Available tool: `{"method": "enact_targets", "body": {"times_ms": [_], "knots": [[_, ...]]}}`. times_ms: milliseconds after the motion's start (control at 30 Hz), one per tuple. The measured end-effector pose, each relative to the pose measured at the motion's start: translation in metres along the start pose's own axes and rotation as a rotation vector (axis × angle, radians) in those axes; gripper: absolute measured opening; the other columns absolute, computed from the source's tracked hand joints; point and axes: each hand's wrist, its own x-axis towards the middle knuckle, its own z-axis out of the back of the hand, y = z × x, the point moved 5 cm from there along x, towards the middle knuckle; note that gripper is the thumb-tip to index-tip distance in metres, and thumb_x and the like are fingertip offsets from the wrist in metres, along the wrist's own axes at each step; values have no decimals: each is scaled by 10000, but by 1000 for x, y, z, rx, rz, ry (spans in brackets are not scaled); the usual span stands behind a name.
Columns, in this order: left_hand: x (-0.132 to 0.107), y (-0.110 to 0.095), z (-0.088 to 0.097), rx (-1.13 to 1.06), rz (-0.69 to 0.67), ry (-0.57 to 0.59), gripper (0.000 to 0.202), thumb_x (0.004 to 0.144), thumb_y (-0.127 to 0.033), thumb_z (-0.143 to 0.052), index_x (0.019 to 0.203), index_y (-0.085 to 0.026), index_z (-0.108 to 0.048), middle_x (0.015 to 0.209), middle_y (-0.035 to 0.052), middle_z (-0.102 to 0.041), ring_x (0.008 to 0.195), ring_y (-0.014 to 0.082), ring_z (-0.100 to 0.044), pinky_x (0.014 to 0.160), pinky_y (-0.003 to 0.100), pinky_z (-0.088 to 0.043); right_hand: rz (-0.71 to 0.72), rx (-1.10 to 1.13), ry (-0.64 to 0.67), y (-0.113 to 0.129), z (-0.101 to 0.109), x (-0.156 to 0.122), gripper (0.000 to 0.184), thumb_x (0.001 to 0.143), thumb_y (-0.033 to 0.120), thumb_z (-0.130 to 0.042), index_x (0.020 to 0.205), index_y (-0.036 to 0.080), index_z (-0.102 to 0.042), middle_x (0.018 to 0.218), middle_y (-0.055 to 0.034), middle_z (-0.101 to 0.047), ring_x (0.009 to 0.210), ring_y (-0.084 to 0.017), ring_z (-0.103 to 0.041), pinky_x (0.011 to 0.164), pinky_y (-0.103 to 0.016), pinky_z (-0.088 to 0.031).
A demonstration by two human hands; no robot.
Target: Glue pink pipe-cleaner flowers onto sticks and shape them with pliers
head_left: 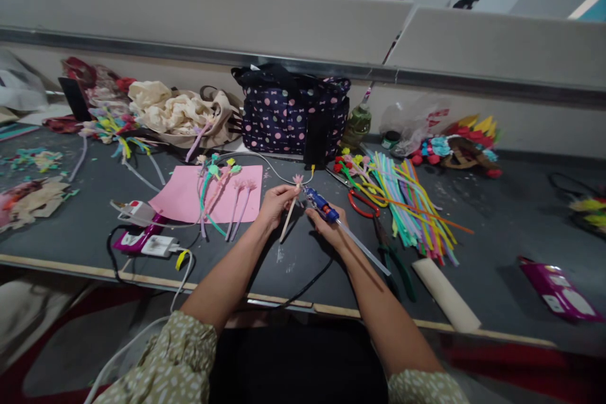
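Observation:
My left hand (278, 203) pinches a small pink pipe-cleaner flower (298, 180) on a pale cream stem (288, 222) that slants down toward the table. In my right hand (327, 225) is a blue hot glue gun (322, 204), its nozzle close to the base of the flower. Whether the nozzle touches the flower I cannot tell. A clear glue stick (364, 249) sticks out from the gun's back end over my right wrist. To the left, a pink sheet (182, 194) carries several finished-looking flowers (239, 186) with lilac, green and pink stems.
Right of my hands are red-handled scissors (363, 203), green-handled pliers (401, 271), a bundle of coloured pipe cleaners (409, 202) and a cream roll (445, 295). A power strip with plugs (158, 245) lies left. A dark patterned bag (288, 113) and a phone (316, 140) stand behind.

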Motion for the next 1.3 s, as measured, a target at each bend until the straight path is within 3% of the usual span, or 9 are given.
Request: {"method": "enact_targets", "body": {"times_ms": [167, 267, 467, 533, 733, 900, 1167, 1300], "knots": [[1, 0, 2, 56, -61, 2, 269, 602, -360, -822, 715, -141, -714, 589, -16, -592, 465, 44, -414, 461, 193, -283, -3, 32, 8, 1, -1, 1, 297, 743, 535, -663, 796, 244, -692, 533, 5, -605, 568, -203, -614, 480, -260, -451], [1, -2, 2, 68, -83, 5, 268, 609, -360, -818, 725, -142, -717, 595, -14, -595, 468, 43, -415, 458, 189, -287, 37, -64, -11, 2, 2, 4, 290, 749, 529, -659, 769, 241, -680, 578, -9, -623, 585, -203, -603, 518, -268, -450], [2, -4, 7, -56, -7, -82, 279, 563, -328, -838, 701, -140, -685, 560, -32, -553, 428, 32, -420, 415, 169, -291, -6, -101, -307, -16, 26, 10, 338, 798, 553, -602, 753, 218, -601, 642, -23, -619, 605, -197, -571, 591, -294, -455], [3, -4, 8, -74, 2, -90, 282, 559, -321, -838, 700, -136, -677, 563, -32, -557, 420, 24, -421, 397, 160, -281, -7, -105, -352, -20, 30, 12, 312, 786, 524, -616, 765, 213, -587, 701, -38, -641, 647, -206, -584, 630, -306, -461], [4, 5, 3, -26, 53, 4, 287, 590, -323, -818, 750, -130, -677, 755, 35, -674, 509, 55, -557, 415, 153, -391, -22, -207, -232, -13, 21, 13, 203, 787, 435, -588, 800, 235, -555, 698, -14, -618, 667, -207, -580, 635, -296, -429], [2, 15, -2, 25, 161, 87, 272, 604, -303, -796, 742, -123, -645, 927, 105, -704, 637, 126, -669, 458, 184, -477, -32, -259, -214, -12, 17, 12, 199, 797, 431, -561, 824, 234, -545, 677, -8, -599, 616, -198, -562, 583, -284, -403], [-6, 16, -10, 174, 163, 165, 307, 625, -352, -794, 765, -123, -642, 701, 74, -666, 657, 178, -684, 483, 206, -481, -56, -253, -158, -12, 13, 12, 233, 808, 461, -551, 844, 230, -547, 719, -22, -631, 645, -202, -596, 606, -285, -418], [-8, 14, -9, 226, 142, 148, 283, 632, -343, -785, 742, -122, -647, 697, 62, -645, 655, 172, -673, 484, 203, -458, -45, -253, -165, -11, 13, 11, 245, 813, 471, -539, 829, 226, -533, 718, -24, -616, 660, -205, -593, 621, -291, -413]]}}
